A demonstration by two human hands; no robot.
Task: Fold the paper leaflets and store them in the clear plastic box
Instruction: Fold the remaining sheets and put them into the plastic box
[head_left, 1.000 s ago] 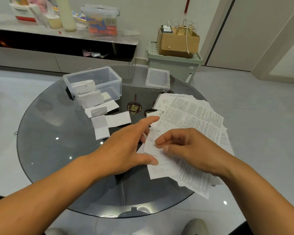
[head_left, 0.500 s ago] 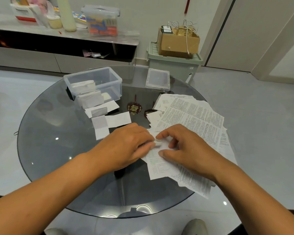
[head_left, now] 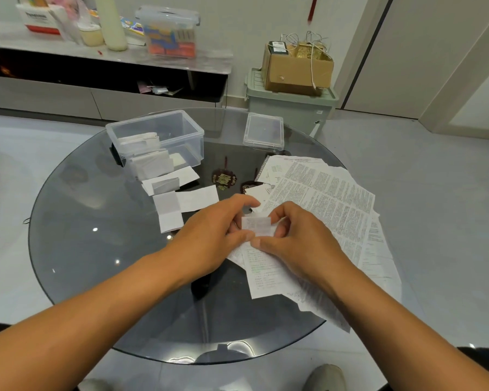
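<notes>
1. Both hands are working one small leaflet (head_left: 256, 225) above the near middle of the counter (head_left: 76, 249). Left hand (head_left: 212, 235) and right hand (head_left: 297, 238) are meeting over it, fingers curled and pinching its edges from either side. Its top part is showing folded over; the lower part is trailing down onto the papers beneath.

2. Box (head_left: 156, 136) is sitting open at the far left of the counter, holding several folded leaflets stacked toward its left end. Right half is looking mostly vacant, so there is room left.

3. Lid (head_left: 263, 132) is lying apart, far side, right of the box.

4. Folded pieces (head_left: 181, 198) are lying on the glass just in front of the box, not yet stored. At least three, some overlapping.

5. Unfolded sheets (head_left: 331, 198) are fanned out on the right of the counter, under and beyond the right hand. Exact count cannot be told; clearly several.

6. Judgement: task is roughly midway. Some leaflets stored, some folded and waiting, a fair pile untouched, one in hand being creased. Lid presumably goes on last.
</notes>
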